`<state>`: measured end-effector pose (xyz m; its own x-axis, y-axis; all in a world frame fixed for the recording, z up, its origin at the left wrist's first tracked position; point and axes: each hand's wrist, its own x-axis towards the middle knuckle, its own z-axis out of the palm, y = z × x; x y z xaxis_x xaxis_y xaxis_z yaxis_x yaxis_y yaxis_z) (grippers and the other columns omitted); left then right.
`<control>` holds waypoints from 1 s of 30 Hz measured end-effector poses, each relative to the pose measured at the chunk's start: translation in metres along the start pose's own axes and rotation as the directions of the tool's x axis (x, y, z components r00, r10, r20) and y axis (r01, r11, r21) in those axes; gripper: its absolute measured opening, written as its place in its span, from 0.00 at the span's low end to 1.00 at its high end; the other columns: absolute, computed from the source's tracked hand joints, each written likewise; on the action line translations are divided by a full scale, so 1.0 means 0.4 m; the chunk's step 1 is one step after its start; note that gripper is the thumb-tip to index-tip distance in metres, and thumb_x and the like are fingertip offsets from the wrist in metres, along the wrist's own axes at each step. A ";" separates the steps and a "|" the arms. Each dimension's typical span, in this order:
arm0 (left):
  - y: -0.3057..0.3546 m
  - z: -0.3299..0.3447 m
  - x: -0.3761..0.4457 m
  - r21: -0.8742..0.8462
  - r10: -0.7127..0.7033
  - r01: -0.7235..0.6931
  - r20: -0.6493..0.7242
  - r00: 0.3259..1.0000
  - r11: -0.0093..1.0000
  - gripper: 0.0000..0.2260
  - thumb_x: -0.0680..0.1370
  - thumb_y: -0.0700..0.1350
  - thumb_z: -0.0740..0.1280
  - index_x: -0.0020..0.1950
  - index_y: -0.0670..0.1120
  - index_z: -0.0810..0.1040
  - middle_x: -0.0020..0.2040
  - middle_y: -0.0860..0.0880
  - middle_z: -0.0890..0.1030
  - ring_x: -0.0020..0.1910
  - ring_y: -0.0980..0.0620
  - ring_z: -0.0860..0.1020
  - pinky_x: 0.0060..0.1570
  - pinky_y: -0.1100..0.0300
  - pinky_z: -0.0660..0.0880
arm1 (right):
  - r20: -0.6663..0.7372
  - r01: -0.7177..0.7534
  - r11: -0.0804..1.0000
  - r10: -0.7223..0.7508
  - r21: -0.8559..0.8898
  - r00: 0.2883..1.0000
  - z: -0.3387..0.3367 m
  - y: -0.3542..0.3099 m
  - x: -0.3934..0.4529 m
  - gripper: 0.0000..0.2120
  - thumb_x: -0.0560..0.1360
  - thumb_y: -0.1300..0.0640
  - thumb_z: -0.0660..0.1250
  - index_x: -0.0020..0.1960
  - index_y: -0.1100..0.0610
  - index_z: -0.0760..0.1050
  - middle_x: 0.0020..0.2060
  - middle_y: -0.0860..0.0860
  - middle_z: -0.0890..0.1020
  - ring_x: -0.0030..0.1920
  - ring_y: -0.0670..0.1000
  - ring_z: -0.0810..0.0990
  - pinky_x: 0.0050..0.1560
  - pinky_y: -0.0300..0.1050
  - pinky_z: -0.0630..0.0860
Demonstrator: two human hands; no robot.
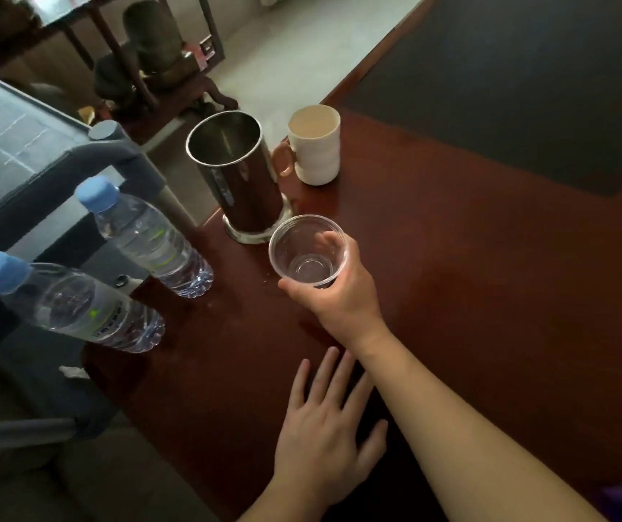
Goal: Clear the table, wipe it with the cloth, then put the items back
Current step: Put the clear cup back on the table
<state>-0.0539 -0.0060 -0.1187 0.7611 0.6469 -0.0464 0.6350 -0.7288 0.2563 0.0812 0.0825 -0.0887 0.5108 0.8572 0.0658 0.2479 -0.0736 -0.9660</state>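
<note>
right hand wrapped round clear plastic cup, upright, just off bench, close in front of steel jug. left hand spread flat, empty, nearer body. bottles lie left of cup, mug beyond. bottle labels unreadable.

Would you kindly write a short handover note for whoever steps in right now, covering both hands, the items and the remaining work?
Right hand: gripping the empty clear plastic cup just in front of the steel kettle; whether the cup touches the table is unclear.
Left hand: open, flat over the wooden table, holding nothing.
Along the table's left edge: two water bottles, the kettle, a white mug.
No cloth in view, so I cannot tell whether wiping is done or the items are going off or coming back.
</note>
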 end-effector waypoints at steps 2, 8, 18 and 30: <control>-0.002 0.001 0.001 0.012 -0.003 0.003 0.009 1.000 1.000 0.28 0.75 0.63 0.61 0.73 0.55 0.69 0.75 0.49 0.67 0.76 0.48 0.60 0.71 0.43 0.57 | -0.032 -0.012 1.000 0.012 -0.003 0.999 -0.035 0.006 -0.007 0.37 0.61 0.42 0.79 0.65 0.46 0.66 0.57 0.37 0.76 0.59 0.35 0.73 0.56 0.23 0.66; -0.003 -0.001 0.003 0.055 -0.022 0.019 0.048 0.999 0.998 0.28 0.76 0.63 0.59 0.74 0.54 0.68 0.76 0.49 0.65 0.77 0.48 0.59 0.72 0.43 0.57 | -0.145 -0.054 0.998 0.056 0.012 0.988 -0.144 0.034 -0.042 0.39 0.60 0.41 0.78 0.66 0.49 0.66 0.62 0.41 0.76 0.63 0.39 0.74 0.64 0.34 0.69; -0.002 0.005 0.004 0.111 -0.019 0.016 0.031 0.999 0.994 0.29 0.77 0.64 0.53 0.73 0.53 0.69 0.76 0.47 0.66 0.76 0.49 0.59 0.73 0.45 0.54 | -0.347 -0.123 0.992 0.113 -0.007 0.931 -0.344 0.072 -0.141 0.41 0.60 0.39 0.78 0.67 0.48 0.66 0.64 0.43 0.76 0.64 0.37 0.73 0.63 0.30 0.68; 0.035 -0.007 0.006 0.075 -0.091 0.092 -0.016 0.996 0.993 0.32 0.72 0.64 0.53 0.73 0.53 0.70 0.75 0.47 0.67 0.75 0.48 0.62 0.73 0.43 0.56 | -0.529 -0.232 0.973 0.199 0.003 0.825 -0.575 0.114 -0.308 0.41 0.63 0.45 0.80 0.69 0.50 0.65 0.66 0.45 0.75 0.64 0.36 0.71 0.62 0.27 0.66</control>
<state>-0.0434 -0.0139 -0.1126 0.6981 0.7140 -0.0538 0.7103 -0.6811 0.1778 0.2186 -0.1437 -0.0833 0.9061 0.4231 -0.0053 0.1199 -0.2688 -0.9557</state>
